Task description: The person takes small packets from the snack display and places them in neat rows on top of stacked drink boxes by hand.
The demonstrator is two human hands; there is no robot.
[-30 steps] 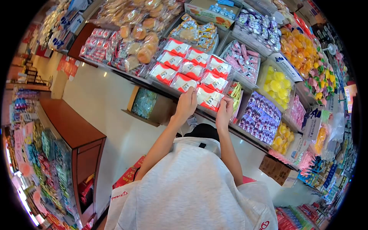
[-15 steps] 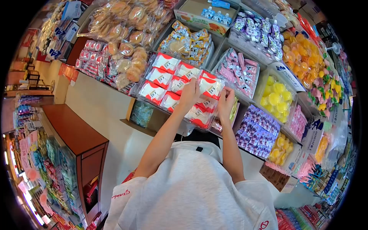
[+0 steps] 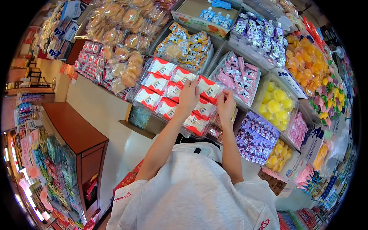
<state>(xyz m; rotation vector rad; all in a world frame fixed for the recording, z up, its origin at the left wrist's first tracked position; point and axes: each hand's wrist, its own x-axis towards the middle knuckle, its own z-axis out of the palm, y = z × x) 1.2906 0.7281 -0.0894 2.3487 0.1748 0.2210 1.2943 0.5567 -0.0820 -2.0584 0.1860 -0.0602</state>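
Red-and-white snack packets (image 3: 156, 83) lie in rows in a clear plastic tray (image 3: 137, 102). At the tray's right end, one packet (image 3: 209, 88) lies flat between my two hands. My left hand (image 3: 188, 97) is closed, its fingertips at that packet's left edge. My right hand (image 3: 226, 105) is in a pinch at the packet's right edge, by the tray's rim. Parts of the packets below are covered by my left hand and forearm.
Behind the tray is a bin of orange-and-white pouches (image 3: 184, 45). Pink pouches (image 3: 237, 74), yellow jelly cups (image 3: 275, 101) and purple packets (image 3: 257, 132) are to the right. Wrapped round biscuits (image 3: 132, 69) lie to the left. A brown wooden counter (image 3: 73, 126) stands at lower left.
The packet between my hands, earlier uneven on those around it, now lies flatter and in line with its row. My hands have stayed close to it. The view has shifted slightly.
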